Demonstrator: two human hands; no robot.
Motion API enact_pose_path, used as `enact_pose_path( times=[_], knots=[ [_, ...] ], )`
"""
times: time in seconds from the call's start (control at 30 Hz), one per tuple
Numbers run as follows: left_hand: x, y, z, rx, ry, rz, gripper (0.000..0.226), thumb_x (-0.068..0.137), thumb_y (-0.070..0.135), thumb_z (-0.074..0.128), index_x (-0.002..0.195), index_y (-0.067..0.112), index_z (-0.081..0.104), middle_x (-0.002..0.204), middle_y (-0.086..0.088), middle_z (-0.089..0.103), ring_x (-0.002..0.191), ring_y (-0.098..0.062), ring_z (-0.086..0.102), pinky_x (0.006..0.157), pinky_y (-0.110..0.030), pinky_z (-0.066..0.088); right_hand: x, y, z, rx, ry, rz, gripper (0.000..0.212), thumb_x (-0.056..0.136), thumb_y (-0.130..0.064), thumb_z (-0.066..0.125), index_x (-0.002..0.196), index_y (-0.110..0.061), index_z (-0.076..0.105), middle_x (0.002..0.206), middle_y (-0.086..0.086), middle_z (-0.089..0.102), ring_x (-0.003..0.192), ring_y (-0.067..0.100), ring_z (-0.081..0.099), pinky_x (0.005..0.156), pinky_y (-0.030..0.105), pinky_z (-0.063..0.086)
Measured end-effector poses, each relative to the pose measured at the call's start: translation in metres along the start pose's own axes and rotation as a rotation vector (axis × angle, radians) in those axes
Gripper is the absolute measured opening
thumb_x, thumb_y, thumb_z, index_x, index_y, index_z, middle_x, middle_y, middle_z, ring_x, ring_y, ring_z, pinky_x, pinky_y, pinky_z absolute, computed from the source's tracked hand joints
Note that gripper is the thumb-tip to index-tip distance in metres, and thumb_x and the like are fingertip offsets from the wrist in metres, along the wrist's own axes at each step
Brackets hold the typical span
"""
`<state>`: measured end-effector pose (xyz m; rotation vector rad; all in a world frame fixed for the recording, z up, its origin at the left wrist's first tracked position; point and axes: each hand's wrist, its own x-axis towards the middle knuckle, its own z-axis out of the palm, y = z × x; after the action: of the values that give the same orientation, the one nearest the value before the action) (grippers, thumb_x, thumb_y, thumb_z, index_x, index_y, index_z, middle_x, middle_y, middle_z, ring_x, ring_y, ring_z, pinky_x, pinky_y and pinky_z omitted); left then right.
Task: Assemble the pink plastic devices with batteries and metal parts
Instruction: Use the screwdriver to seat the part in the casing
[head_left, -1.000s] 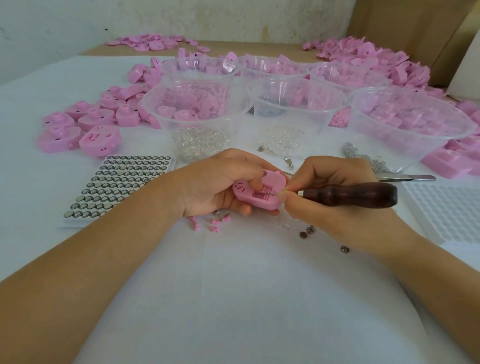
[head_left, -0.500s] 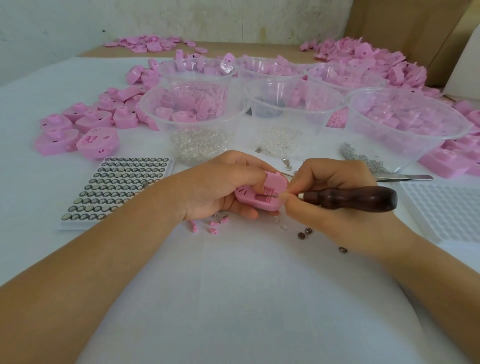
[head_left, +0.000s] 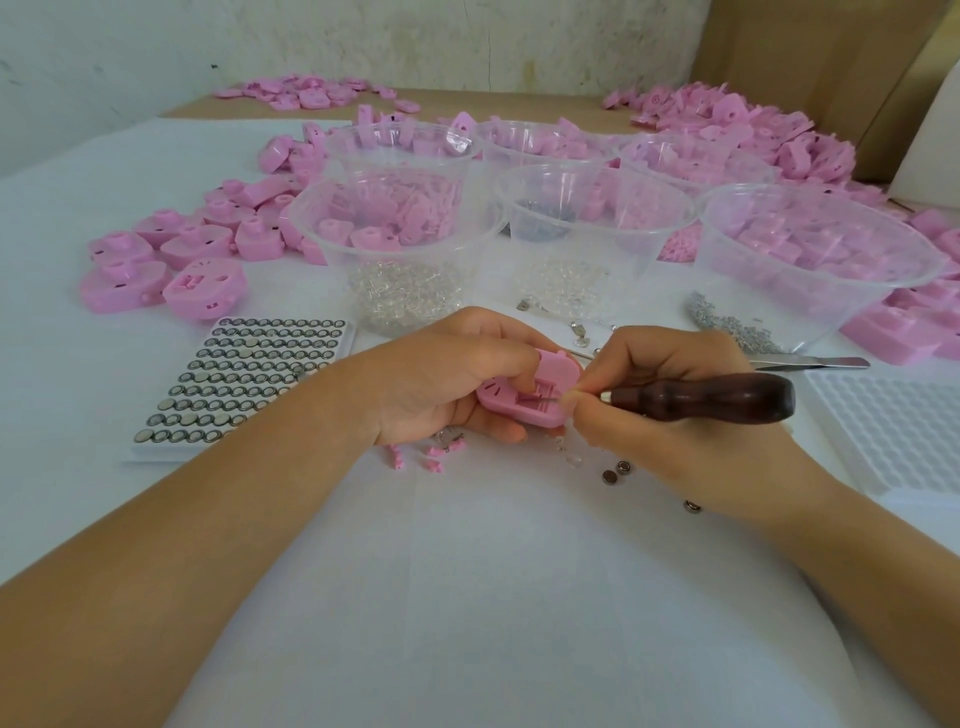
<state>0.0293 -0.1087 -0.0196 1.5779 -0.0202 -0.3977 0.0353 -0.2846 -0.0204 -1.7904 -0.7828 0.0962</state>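
Observation:
My left hand (head_left: 441, 379) grips a small pink plastic device (head_left: 524, 397) just above the white table, its open compartment facing up. My right hand (head_left: 670, 415) holds a tool with a dark wooden handle (head_left: 701, 397); its thin metal tip pokes into the device's compartment. A tray of button batteries (head_left: 244, 384) lies to the left of my left arm. Three loose batteries (head_left: 615, 472) lie under my right hand. Small pink bits (head_left: 431, 457) lie below the device.
Several clear plastic bowls (head_left: 395, 254) with pink parts and small clear pieces stand behind my hands. Finished pink devices (head_left: 171, 265) pile at the left and far right. Metal tweezers (head_left: 815, 362) and an empty white tray (head_left: 898, 431) lie at the right.
Both hands stay nearly in place. The tool tip has shifted slightly inside the device's compartment.

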Motion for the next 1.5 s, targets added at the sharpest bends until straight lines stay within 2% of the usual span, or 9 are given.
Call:
enact_pose_path(
  times=[0.13,0.3,0.4,0.6,0.93,1.1,1.27,1.37,1.5],
  knots=[
    [0.000,0.001,0.001,0.007,-0.001,-0.008,0.032,0.086,-0.010,0.040,0.084,0.010,0.066,0.065,-0.004,0.069,0.057,-0.014,0.068,0.039,-0.015,0.045,0.000,0.001,0.001,-0.034,0.017,-0.020,0.014,0.074,-0.002,0.067,0.062,-0.007,0.060,0.045,-0.013,0.057,0.039,-0.004,0.049,0.039,0.004,0.036],
    [0.000,0.001,0.002,0.001,0.006,-0.006,0.031,0.086,-0.009,0.040,0.086,0.009,0.066,0.065,-0.004,0.069,0.058,-0.015,0.068,0.040,-0.016,0.046,-0.001,0.003,0.000,-0.050,-0.002,-0.036,0.013,0.076,-0.004,0.069,0.066,-0.004,0.061,0.053,0.001,0.063,0.037,0.002,0.051,0.038,0.009,0.039],
    [-0.001,0.001,0.001,-0.004,0.000,-0.004,0.030,0.086,-0.009,0.041,0.089,0.009,0.066,0.066,-0.004,0.070,0.059,-0.015,0.068,0.041,-0.017,0.048,-0.001,0.002,-0.002,0.011,-0.005,-0.018,0.014,0.075,-0.001,0.066,0.063,-0.006,0.062,0.052,0.000,0.063,0.040,0.000,0.052,0.040,0.008,0.039],
    [-0.001,0.002,0.002,-0.001,0.001,-0.008,0.030,0.087,-0.008,0.042,0.091,0.010,0.066,0.067,-0.003,0.070,0.059,-0.014,0.068,0.041,-0.017,0.048,0.000,0.004,-0.002,0.042,-0.031,0.024,0.012,0.075,-0.007,0.066,0.064,-0.010,0.063,0.057,0.009,0.066,0.048,0.009,0.059,0.043,0.018,0.046],
    [-0.001,0.001,0.001,0.002,0.010,-0.012,0.028,0.088,-0.007,0.042,0.097,0.008,0.064,0.065,-0.001,0.070,0.058,-0.013,0.068,0.041,-0.016,0.047,0.000,0.006,0.001,-0.032,0.008,-0.012,0.011,0.074,-0.006,0.068,0.064,-0.005,0.062,0.052,0.001,0.063,0.040,0.000,0.050,0.041,0.008,0.039],
    [-0.001,0.000,0.002,0.011,0.012,-0.001,0.028,0.088,-0.006,0.043,0.091,0.011,0.065,0.063,0.000,0.069,0.057,-0.012,0.067,0.041,-0.015,0.046,-0.001,0.009,0.000,-0.100,0.028,-0.075,0.014,0.076,-0.014,0.069,0.065,-0.009,0.061,0.053,-0.003,0.062,0.039,0.003,0.051,0.042,0.013,0.041],
    [-0.001,0.001,0.004,0.015,0.013,0.010,0.027,0.086,-0.005,0.046,0.087,0.011,0.066,0.064,-0.002,0.069,0.058,-0.014,0.068,0.041,-0.016,0.046,-0.001,0.011,0.001,-0.144,0.042,-0.093,0.017,0.078,-0.009,0.070,0.064,-0.010,0.061,0.050,-0.012,0.058,0.041,-0.001,0.048,0.043,0.007,0.036],
    [-0.002,0.002,0.005,0.004,0.018,0.073,0.025,0.088,-0.004,0.048,0.089,0.012,0.066,0.070,-0.005,0.071,0.066,-0.018,0.070,0.045,-0.019,0.050,0.006,0.009,-0.007,-0.039,0.037,-0.031,0.019,0.075,-0.004,0.070,0.061,-0.011,0.060,0.047,-0.008,0.058,0.041,0.004,0.050,0.043,0.017,0.042],
    [-0.001,0.005,0.002,-0.120,0.135,0.205,0.030,0.088,-0.010,0.043,0.093,0.009,0.065,0.073,-0.007,0.072,0.071,-0.022,0.071,0.042,-0.018,0.049,0.016,0.009,-0.021,0.200,0.177,-0.031,0.016,0.073,-0.007,0.062,0.059,-0.011,0.054,0.050,0.000,0.059,0.043,0.015,0.052,0.062,0.044,0.053]
  ],
)
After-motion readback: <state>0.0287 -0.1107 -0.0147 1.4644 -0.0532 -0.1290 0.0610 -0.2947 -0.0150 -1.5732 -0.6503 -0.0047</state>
